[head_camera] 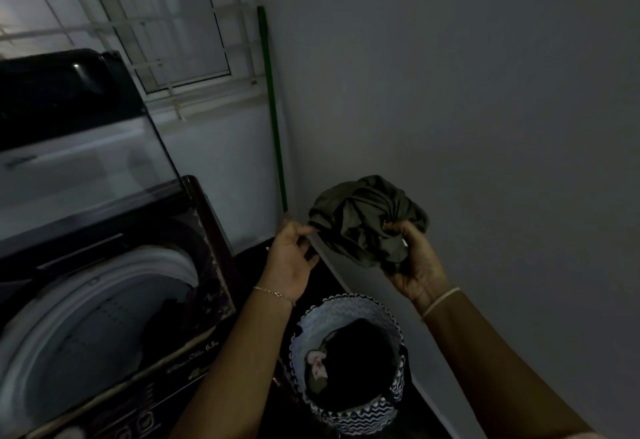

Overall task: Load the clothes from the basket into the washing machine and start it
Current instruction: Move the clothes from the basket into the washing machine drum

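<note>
Both hands up in front of the wall, holding one olive-green garment (pixel 363 220) bunched into a loose wad, raised above the basket (pixel 349 419) and to the right of the washing machine (pixel 104 286). Left hand (pixel 291 258): fingers pinch a flat edge of the cloth, likely a hem or waistband, though the low light makes that hard to confirm. Right hand (pixel 417 265): fingers curled round the bunched bulk from below. Washer lid (pixel 69 133) is up and the drum is open. The basket sits on the floor beside the machine with more dark clothes inside and a pale item at the left of the pile. A green pole (pixel 273 126) leans in the corner. Handling: soft, light and floppy, no stiffness, not fragile; it will droop and trail if held by one edge only. Best hold is a whole-hand grab on the wad, or gathering loose ends in so nothing catches on the drum rim. Slip risk looks low, since the fabric appears matte. Load is partly done at most, with clothes left in the basket.
</note>
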